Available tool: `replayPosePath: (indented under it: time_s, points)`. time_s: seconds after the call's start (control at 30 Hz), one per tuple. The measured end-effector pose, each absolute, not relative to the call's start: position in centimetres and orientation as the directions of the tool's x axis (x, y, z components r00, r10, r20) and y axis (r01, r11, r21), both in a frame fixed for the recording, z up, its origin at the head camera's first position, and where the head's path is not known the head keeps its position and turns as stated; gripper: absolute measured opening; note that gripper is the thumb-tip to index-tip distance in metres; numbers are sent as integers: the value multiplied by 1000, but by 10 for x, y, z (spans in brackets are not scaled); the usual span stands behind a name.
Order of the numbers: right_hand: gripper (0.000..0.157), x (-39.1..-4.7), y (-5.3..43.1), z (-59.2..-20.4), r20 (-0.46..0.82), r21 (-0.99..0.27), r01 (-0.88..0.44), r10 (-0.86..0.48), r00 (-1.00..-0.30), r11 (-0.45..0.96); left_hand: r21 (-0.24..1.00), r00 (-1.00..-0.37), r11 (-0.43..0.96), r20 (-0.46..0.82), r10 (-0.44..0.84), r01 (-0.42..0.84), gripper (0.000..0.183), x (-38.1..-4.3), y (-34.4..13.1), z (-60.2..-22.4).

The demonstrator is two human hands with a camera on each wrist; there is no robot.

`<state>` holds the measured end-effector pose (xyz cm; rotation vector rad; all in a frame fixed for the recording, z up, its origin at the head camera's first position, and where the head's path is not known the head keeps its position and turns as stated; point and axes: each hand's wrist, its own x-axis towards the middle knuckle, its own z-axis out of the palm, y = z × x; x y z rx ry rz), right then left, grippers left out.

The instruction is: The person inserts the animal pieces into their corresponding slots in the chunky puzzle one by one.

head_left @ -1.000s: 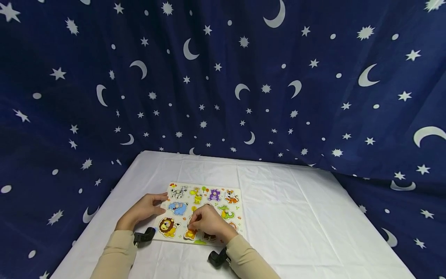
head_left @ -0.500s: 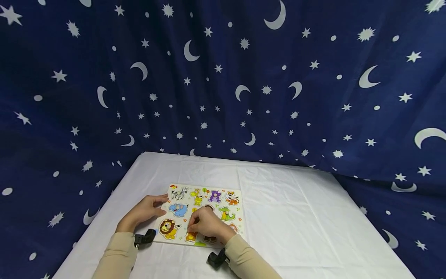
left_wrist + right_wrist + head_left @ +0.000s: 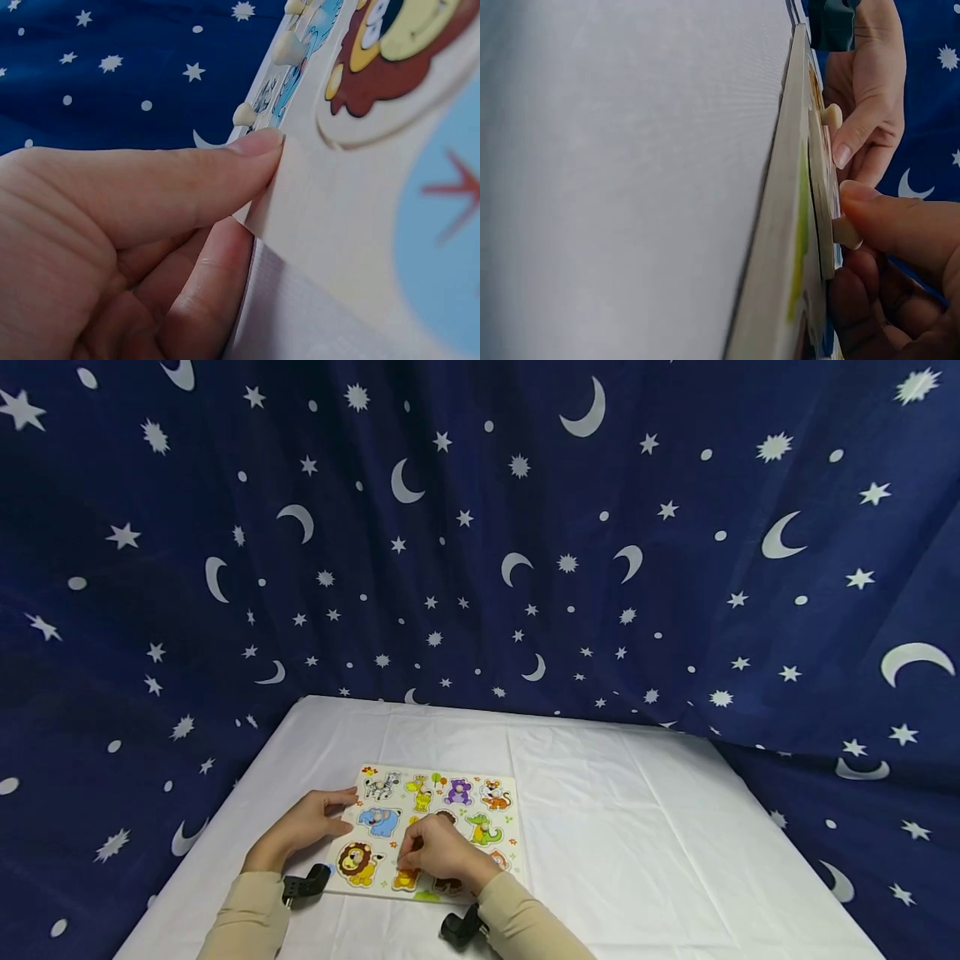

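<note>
A wooden knob puzzle board [image 3: 516, 860] with animal pieces lies on the white-covered table. My right hand [image 3: 442, 853] pinches the small knob [image 3: 845, 232] of an orange animal puzzle piece [image 3: 406, 880] between thumb and index finger, over the board's bottom row. Seen from the right wrist, that piece stands slightly proud of the board surface. My left hand [image 3: 303, 825] steadies the board's left edge, thumb tip right on the edge in the left wrist view. Close to it are the lion piece [image 3: 358, 865] and the elephant piece [image 3: 378, 821]. My right hand partly covers brown pieces.
Zebra [image 3: 383, 787], giraffe [image 3: 419, 794], purple animal [image 3: 458, 791] and tiger [image 3: 495, 795] pieces line the top row, with a crocodile [image 3: 483, 829] below. White tablecloth [image 3: 615, 827] extends right. A dark blue curtain with stars [image 3: 480, 543] hangs behind.
The orange piece, tilted a second ago, now lies flatter in the bottom row, with my right hand still on its knob. My left hand stays at the board's edge. The head view has shifted slightly.
</note>
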<state>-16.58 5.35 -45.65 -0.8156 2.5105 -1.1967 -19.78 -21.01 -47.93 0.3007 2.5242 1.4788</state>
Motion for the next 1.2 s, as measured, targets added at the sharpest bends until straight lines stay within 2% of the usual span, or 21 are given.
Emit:
replayPosePath:
  time_s: [0.5,0.7,0.97,1.2]
  points:
    - [14,-166,59,-451,30,-723,-412,-570,-821,555,877,-950,471,-59,307,98,52,-209,-201,-477]
    - [12,-161,68,-448,-14,-711,-391,-567,-823,585,884,-940,456,-61,334,104,53,-211,-195,-480]
    - [18,-157,92,-441,15,-666,-435,-572,-820,606,819,-953,557,-48,300,135,50,-197,-207,-471]
    - [23,-162,156,-430,33,-669,-427,-549,-835,608,664,-952,708,16,306,239,44,-185,-211,-462]
